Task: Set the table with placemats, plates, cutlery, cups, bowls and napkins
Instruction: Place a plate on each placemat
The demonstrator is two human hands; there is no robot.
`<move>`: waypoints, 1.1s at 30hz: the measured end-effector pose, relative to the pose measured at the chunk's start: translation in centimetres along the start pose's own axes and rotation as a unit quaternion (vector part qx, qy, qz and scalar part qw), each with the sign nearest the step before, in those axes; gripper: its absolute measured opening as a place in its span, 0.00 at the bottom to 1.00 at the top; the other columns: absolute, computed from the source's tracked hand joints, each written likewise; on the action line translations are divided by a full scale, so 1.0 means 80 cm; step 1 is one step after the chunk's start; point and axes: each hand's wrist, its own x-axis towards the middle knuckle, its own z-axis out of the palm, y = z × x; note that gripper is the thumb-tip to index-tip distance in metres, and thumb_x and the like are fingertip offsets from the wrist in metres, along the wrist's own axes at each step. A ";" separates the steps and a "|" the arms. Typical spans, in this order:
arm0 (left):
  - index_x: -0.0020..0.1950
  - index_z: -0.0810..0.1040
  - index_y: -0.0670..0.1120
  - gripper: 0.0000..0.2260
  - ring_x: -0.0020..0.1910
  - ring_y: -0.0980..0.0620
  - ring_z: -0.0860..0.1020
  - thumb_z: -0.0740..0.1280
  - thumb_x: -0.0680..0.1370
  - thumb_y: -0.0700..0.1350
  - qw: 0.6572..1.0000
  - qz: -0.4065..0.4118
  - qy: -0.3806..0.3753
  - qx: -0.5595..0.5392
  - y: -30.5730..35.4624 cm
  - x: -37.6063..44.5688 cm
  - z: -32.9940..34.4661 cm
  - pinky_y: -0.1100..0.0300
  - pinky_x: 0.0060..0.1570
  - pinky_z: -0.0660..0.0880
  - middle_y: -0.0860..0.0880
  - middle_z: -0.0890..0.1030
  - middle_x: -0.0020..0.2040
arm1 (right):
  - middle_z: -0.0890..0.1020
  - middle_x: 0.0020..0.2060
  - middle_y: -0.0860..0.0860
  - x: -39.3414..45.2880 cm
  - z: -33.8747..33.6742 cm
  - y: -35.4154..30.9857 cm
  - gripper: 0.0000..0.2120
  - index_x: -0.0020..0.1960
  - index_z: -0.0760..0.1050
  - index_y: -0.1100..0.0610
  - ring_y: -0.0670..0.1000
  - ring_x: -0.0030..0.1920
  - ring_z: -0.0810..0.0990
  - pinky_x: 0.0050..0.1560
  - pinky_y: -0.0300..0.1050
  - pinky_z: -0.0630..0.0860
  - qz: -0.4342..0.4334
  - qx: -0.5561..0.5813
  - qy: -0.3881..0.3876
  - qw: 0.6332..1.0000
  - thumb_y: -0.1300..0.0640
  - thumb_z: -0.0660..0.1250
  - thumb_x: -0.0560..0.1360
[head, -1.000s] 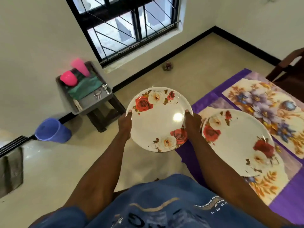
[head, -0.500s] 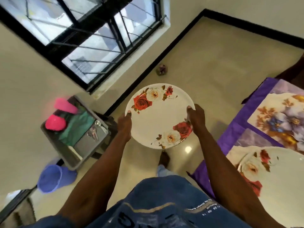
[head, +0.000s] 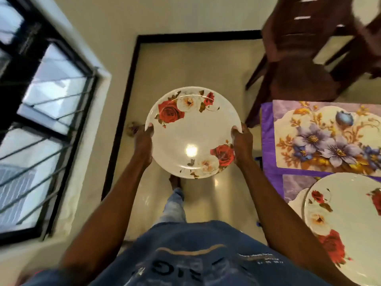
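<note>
Now the rose plate [head: 192,133] sits between left hand [head: 144,144] and right hand [head: 242,145], both grips clasping its rim.

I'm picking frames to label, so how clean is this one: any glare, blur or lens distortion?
Head view: a bright glare spot sits on the held plate, gripped sharply enough by the left hand and right hand; the window and brown chair are smeared by motion blur; the wide angle bends the window frame and walls toward the edges.
</note>
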 end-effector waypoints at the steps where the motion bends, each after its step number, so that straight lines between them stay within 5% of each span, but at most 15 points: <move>1: 0.56 0.77 0.47 0.08 0.42 0.53 0.83 0.60 0.83 0.46 1.000 0.010 -0.026 0.000 0.012 0.020 0.009 0.57 0.35 0.80 0.50 0.84 0.46 | 0.83 0.48 0.50 0.011 0.005 -0.004 0.09 0.57 0.77 0.53 0.54 0.50 0.83 0.53 0.54 0.81 0.000 0.008 0.026 1.000 0.59 0.61 0.79; 4: 0.59 0.77 0.49 0.10 0.49 0.48 0.84 0.60 0.83 0.49 0.991 0.016 -0.130 0.011 0.056 0.093 0.047 0.49 0.44 0.82 0.49 0.84 0.52 | 0.83 0.50 0.51 0.042 0.023 -0.023 0.09 0.56 0.76 0.50 0.54 0.52 0.82 0.56 0.56 0.79 0.009 0.048 0.109 0.993 0.59 0.62 0.79; 8: 0.54 0.78 0.51 0.08 0.44 0.52 0.83 0.59 0.83 0.49 0.979 0.009 -0.198 0.038 0.111 0.165 0.116 0.57 0.38 0.79 0.52 0.84 0.47 | 0.82 0.49 0.48 0.075 0.031 -0.059 0.08 0.57 0.75 0.52 0.53 0.52 0.82 0.52 0.49 0.80 0.008 0.085 0.210 0.974 0.58 0.61 0.80; 12: 0.57 0.77 0.49 0.10 0.46 0.49 0.83 0.59 0.83 0.49 0.956 -0.004 -0.280 0.088 0.150 0.218 0.194 0.55 0.41 0.80 0.50 0.84 0.49 | 0.82 0.51 0.51 0.101 0.026 -0.083 0.09 0.60 0.74 0.55 0.49 0.47 0.80 0.46 0.44 0.78 0.008 0.097 0.305 0.947 0.58 0.59 0.82; 17: 0.60 0.78 0.46 0.13 0.47 0.45 0.83 0.60 0.83 0.50 0.919 0.009 -0.365 0.149 0.175 0.257 0.317 0.48 0.46 0.81 0.48 0.85 0.49 | 0.83 0.53 0.55 0.158 -0.009 -0.084 0.12 0.61 0.76 0.55 0.57 0.51 0.82 0.47 0.51 0.77 0.015 0.112 0.402 0.908 0.55 0.61 0.80; 22: 0.57 0.78 0.46 0.10 0.47 0.46 0.83 0.59 0.83 0.48 0.883 0.004 -0.424 0.200 0.192 0.272 0.452 0.48 0.50 0.80 0.47 0.85 0.51 | 0.82 0.53 0.54 0.208 -0.052 -0.098 0.13 0.64 0.74 0.57 0.53 0.49 0.81 0.44 0.46 0.79 0.016 0.157 0.460 0.874 0.57 0.60 0.81; 26: 0.62 0.78 0.43 0.13 0.48 0.46 0.84 0.62 0.82 0.48 0.851 -0.007 -0.475 0.224 0.203 0.274 0.551 0.51 0.49 0.81 0.46 0.85 0.52 | 0.82 0.51 0.55 0.237 -0.085 -0.114 0.13 0.63 0.74 0.59 0.52 0.45 0.80 0.33 0.38 0.75 0.026 0.193 0.522 0.831 0.56 0.61 0.81; 30: 0.60 0.77 0.42 0.10 0.42 0.54 0.83 0.62 0.83 0.46 0.803 0.011 -0.533 0.266 0.195 0.253 0.635 0.61 0.39 0.80 0.49 0.84 0.48 | 0.80 0.55 0.54 0.242 -0.101 -0.115 0.15 0.65 0.72 0.60 0.53 0.52 0.81 0.45 0.42 0.79 0.056 0.208 0.611 0.761 0.55 0.62 0.80; 33: 0.55 0.80 0.43 0.09 0.40 0.54 0.83 0.64 0.82 0.46 0.760 0.034 -0.575 0.301 0.171 0.236 0.682 0.57 0.45 0.80 0.47 0.85 0.47 | 0.77 0.55 0.50 0.230 -0.099 -0.106 0.16 0.67 0.69 0.57 0.49 0.53 0.77 0.53 0.47 0.78 0.067 0.231 0.656 0.716 0.55 0.62 0.81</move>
